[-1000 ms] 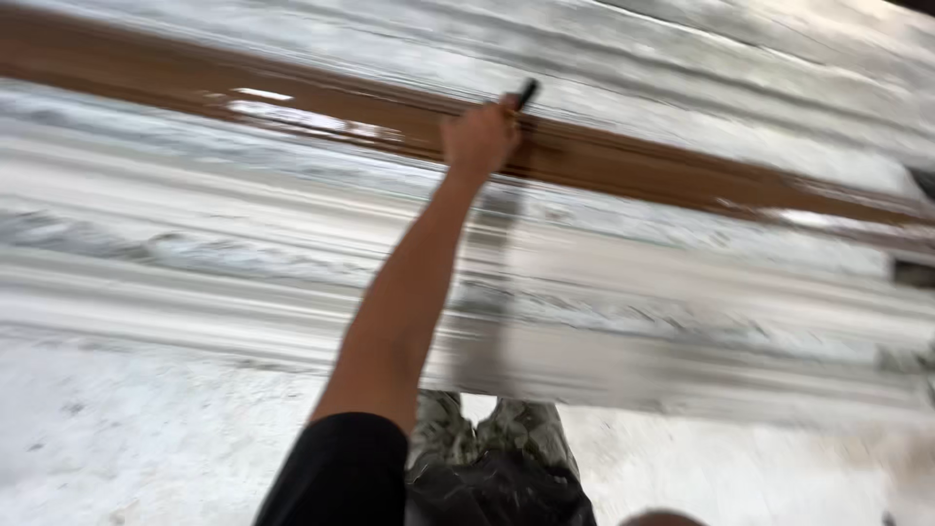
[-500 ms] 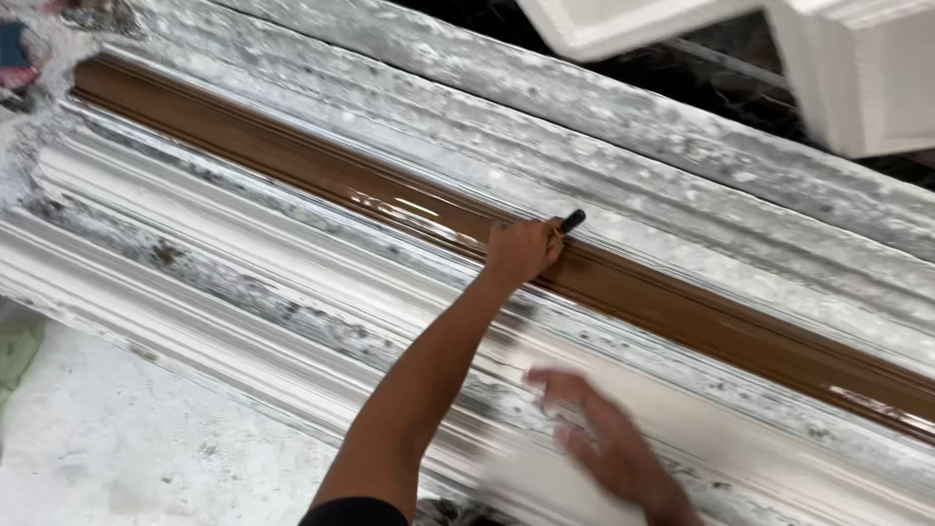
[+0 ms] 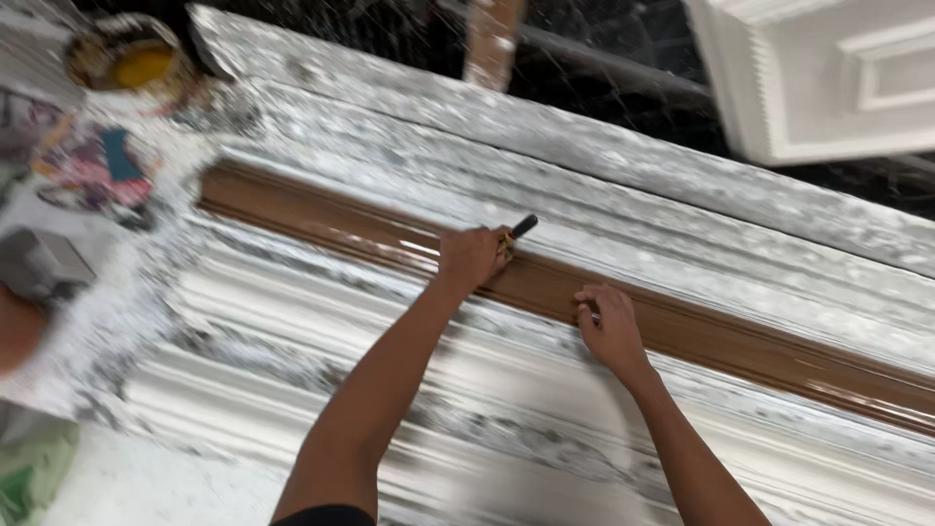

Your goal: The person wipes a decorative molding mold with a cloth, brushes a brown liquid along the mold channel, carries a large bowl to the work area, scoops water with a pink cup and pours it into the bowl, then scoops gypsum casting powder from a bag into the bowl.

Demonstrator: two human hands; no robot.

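A long glossy brown strip runs diagonally along a wide white ribbed moulding. My left hand is closed around a brush with a black handle and rests on the brown strip near its left part. My right hand lies a little further right, its curled fingertips touching the near edge of the same strip. I see nothing held in it. The brush's bristles are hidden under my left hand.
A tub of yellow paint and a paint-smeared patch sit at the far left, with a grey block below them. A white panelled piece stands at the top right. A brown post rises behind the moulding.
The view has swung left along the moulding. My right hand came in from below and settled on the brown strip; my left hand still holds the brush against it.
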